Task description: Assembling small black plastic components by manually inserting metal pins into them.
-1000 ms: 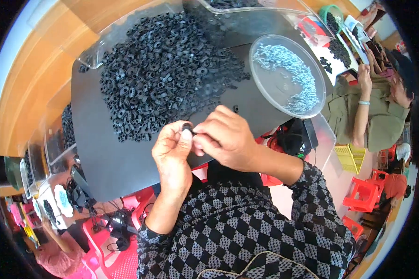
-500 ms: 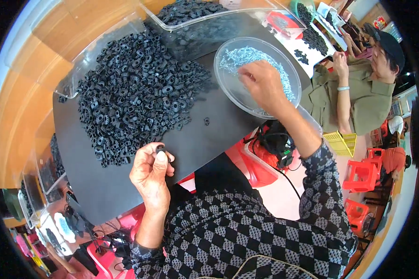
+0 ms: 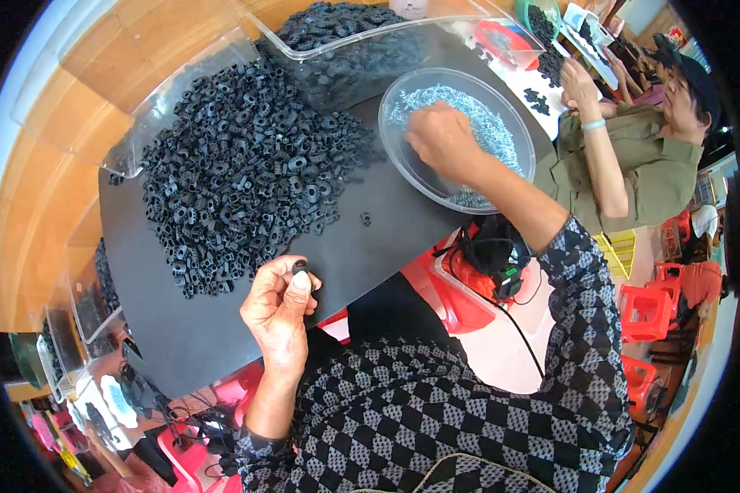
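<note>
A small black plastic part (image 3: 299, 267) is pinched between the thumb and fingers of my left hand (image 3: 278, 316), just off the near edge of the heap. My right hand (image 3: 448, 141) hangs over a round clear plastic tub (image 3: 393, 144), fingers curled together and pointing down. Many tiny silvery pieces (image 3: 489, 131) lie spread over the tub's bottom; their exact kind is too small to tell. The fingertips of that hand are hidden under its back, so anything in them does not show. A big heap of black plastic parts (image 3: 242, 177) lies left of the tub.
One loose black part (image 3: 366, 219) rests on the dark tabletop (image 3: 345, 271). A clear bin (image 3: 337, 78) of black parts stands behind. At the right, a co-worker (image 3: 633, 172) sits by a white surface with black pieces. Cables and a black device (image 3: 495, 251) sit below the tub.
My right hand has shifted slightly left over the tub, its fingers now turned downward. The left hand keeps its pinch on the black part. The co-worker's hand has moved.
</note>
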Tool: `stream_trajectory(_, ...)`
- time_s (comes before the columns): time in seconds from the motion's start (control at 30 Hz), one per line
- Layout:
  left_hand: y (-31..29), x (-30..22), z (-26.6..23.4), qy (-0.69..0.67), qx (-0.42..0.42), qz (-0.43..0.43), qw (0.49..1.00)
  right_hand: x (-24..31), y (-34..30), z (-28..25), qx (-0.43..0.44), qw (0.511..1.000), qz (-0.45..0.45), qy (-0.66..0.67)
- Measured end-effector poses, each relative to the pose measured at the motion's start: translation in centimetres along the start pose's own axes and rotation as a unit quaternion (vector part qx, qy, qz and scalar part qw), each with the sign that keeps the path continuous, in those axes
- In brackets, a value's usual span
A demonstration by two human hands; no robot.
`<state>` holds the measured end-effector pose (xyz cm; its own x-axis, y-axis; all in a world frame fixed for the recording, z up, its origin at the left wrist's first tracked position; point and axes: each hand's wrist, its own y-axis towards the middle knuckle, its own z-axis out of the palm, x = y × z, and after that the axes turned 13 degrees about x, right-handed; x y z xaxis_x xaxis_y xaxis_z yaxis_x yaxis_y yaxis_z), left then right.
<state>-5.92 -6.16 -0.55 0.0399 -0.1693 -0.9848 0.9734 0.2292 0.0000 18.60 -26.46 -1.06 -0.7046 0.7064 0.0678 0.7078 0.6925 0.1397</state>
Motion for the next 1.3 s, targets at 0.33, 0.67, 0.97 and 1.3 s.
stream_trajectory(0.33,-0.1,0.7,-0.1,-0.046,0.06,0.006,0.997,7.7,-3.8,-7.6,0.088,0.91,0.032,0.403)
stream_trajectory(0.67,-0.5,0.3,0.3,0.105,0.05,0.075,0.99,12.6,-3.8,-7.0,0.332,0.768,-0.055,0.545)
stream_trajectory(0.97,-0.9,0.7,-0.1,0.241,0.072,0.164,0.954,13.6,-4.0,-5.6,0.326,0.773,-0.018,0.544)
stream_trajectory(1.3,0.4,-0.6,-0.2,-0.22,-0.034,-0.001,0.975,17.2,-5.3,-3.0,-0.087,0.921,-0.196,0.326)
